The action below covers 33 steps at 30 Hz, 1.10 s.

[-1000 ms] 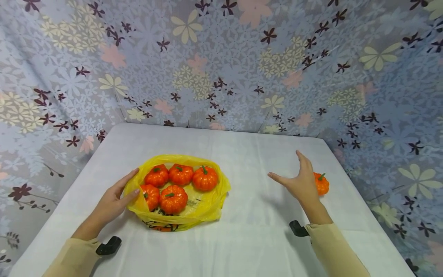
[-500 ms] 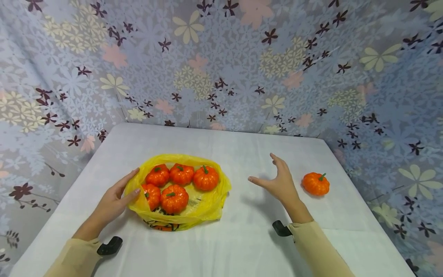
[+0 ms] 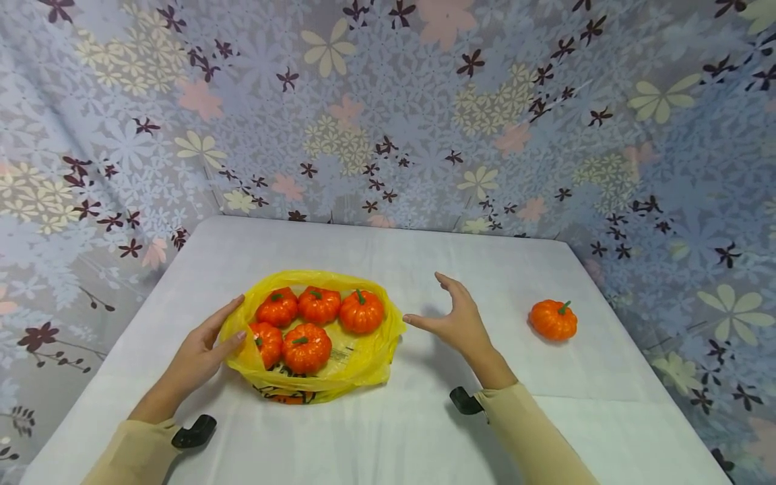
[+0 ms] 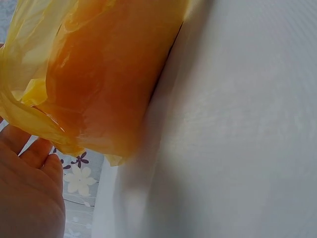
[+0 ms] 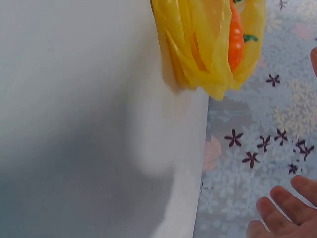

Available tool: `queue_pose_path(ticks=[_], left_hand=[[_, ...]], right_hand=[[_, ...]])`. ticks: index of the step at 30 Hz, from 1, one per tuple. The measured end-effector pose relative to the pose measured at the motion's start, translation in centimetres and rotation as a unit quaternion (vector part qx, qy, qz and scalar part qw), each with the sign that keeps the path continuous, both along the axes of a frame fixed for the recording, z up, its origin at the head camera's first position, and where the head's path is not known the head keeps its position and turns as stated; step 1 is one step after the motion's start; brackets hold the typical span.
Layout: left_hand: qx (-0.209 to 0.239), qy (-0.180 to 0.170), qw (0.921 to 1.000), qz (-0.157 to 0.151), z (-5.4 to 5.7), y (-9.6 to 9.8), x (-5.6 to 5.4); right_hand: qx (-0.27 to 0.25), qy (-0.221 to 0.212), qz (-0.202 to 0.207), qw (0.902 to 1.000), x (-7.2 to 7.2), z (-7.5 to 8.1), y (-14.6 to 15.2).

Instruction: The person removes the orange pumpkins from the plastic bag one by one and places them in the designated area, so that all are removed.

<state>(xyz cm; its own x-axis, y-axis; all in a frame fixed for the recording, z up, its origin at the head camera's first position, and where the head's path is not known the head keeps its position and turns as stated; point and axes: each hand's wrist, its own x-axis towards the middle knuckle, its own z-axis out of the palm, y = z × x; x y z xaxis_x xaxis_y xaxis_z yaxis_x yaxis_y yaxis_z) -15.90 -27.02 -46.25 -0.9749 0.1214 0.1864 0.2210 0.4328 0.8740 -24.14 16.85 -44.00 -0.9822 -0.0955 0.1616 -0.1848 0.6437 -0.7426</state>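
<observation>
A yellow plastic bag (image 3: 364, 367) sits with its mouth spread wide on the white-covered table. Inside it lie several small orange pumpkins (image 3: 307, 349) with green stems. At the bag's left side my left hand (image 3: 197, 353) holds the rim, thumb on the near part and fingers farther back. My right hand (image 3: 462, 327) hovers to the right of the bag, thumb and fingers spread apart with nothing between them. Its thumb tip comes right at the bag's right rim in the head view. The right wrist view shows its fingers (image 5: 282, 213) low at the right.
One more pumpkin (image 3: 553, 320) lies alone on the right part of the white tablecloth (image 3: 418, 431). A flowered cloth (image 3: 388, 121) hangs behind the table and along its sides. Black wrist mounts (image 3: 195, 431) stick out at both sleeves.
My right hand has moved left, away from the lone pumpkin and over to the bag's right side, staying spread and uncovering that pumpkin. My left hand and the bag have stayed put.
</observation>
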Motion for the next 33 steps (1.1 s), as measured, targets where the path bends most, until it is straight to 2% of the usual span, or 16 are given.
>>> queue_pose_path(ticks=[10, 15, 23, 33], left_hand=[[0.003, 0.003, 1.0000, 0.001, -0.3, 0.0, -0.1], [0.011, -0.003, 0.9999, -0.001, -0.3, 0.0, -0.2], [0.013, -0.014, 0.9998, 0.004, -0.6, 0.1, -0.1], [0.016, -0.008, 0.9998, 0.001, -0.6, 0.1, -0.2]], right_hand=[[0.004, 0.009, 0.037, 0.9993, -0.1, -0.4, -2.9], [-0.005, 0.000, 0.052, 0.9986, -0.2, -0.5, -4.3], [-0.017, -0.031, 0.062, 0.9975, 0.1, -1.2, -6.1], [-0.013, -0.036, 0.071, 0.9968, 0.1, -1.7, -7.5]])
